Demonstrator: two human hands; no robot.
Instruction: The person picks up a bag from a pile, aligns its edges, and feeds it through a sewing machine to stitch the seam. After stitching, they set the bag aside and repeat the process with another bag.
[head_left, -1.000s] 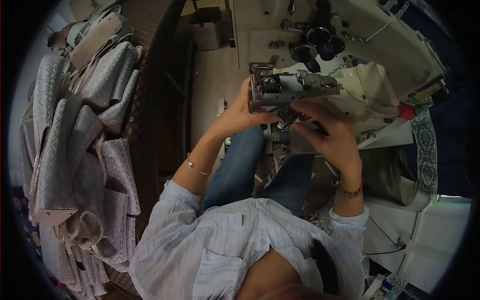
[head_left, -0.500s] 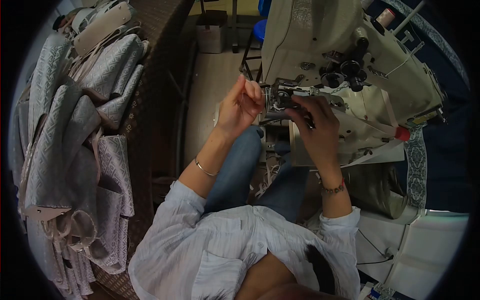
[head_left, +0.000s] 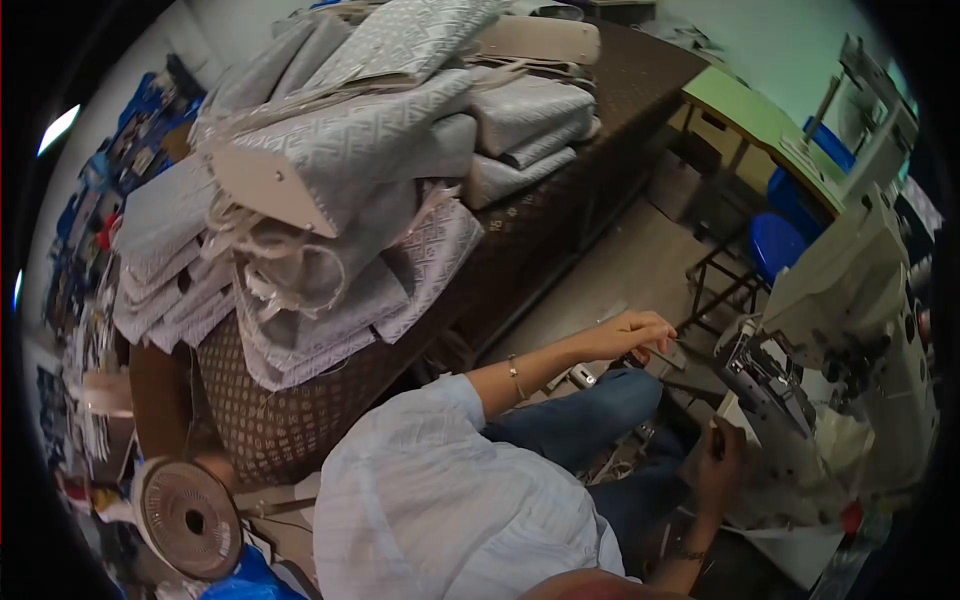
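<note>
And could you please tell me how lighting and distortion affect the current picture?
Head view: fisheye distortion with black corners; same head view: a light strip glares at upper left, the right hand looks dim and soft, the left hand better lit.

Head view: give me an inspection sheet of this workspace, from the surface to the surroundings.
Surface: brown patterned table covering, partly hidden under heaped pieces.
Job's things: sewing machine, at the person's right; fine threading too small to tell.
Clutter: overlapping pale patterned pieces, with pale straps looped loosely at the near side.
Left hand: fingers bent, apart from the sewing machine; whether it holds anything cannot be told.
Right hand: in shadow, low beside the sewing machine, fingers curled; contact cannot be told.
Cables: none clearly made out.
Surroundings: blue stool and green-topped table beyond the sewing machine; round ridged disc at lower left.
</note>
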